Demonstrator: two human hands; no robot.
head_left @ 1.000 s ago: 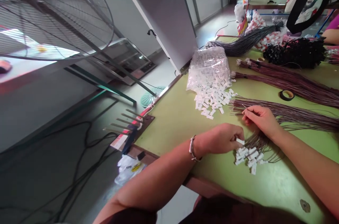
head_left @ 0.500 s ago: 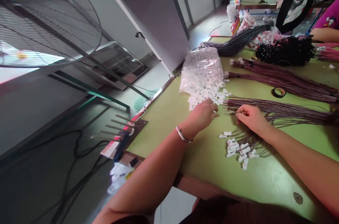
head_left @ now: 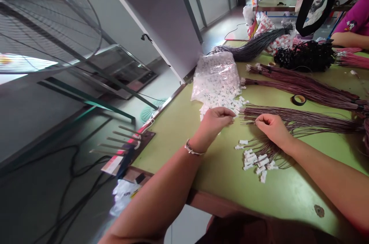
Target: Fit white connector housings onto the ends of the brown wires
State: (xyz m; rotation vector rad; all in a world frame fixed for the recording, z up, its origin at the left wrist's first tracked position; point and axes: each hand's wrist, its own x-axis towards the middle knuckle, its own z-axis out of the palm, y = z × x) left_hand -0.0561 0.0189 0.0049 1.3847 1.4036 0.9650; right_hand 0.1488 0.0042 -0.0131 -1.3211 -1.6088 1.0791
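Prob grabbing connectors (head_left: 213,102) imo, can't tell left hand's (head_left: 215,122) grip; right hand (head_left: 272,128) pinches a wire (head_left: 255,122). Next needs aligning.

Grey wall (head_left: 122,29) above a pale, glossy floor (head_left: 165,78)

Bag (head_left: 216,69) on the table (head_left: 167,136) toward its far left corner, loose connectors (head_left: 221,102) at the bag's mouth, wire bundles (head_left: 317,119) to the right, tape roll (head_left: 293,100) between two of them, wired connectors (head_left: 262,160) in front, fan (head_left: 57,25) left of the table.
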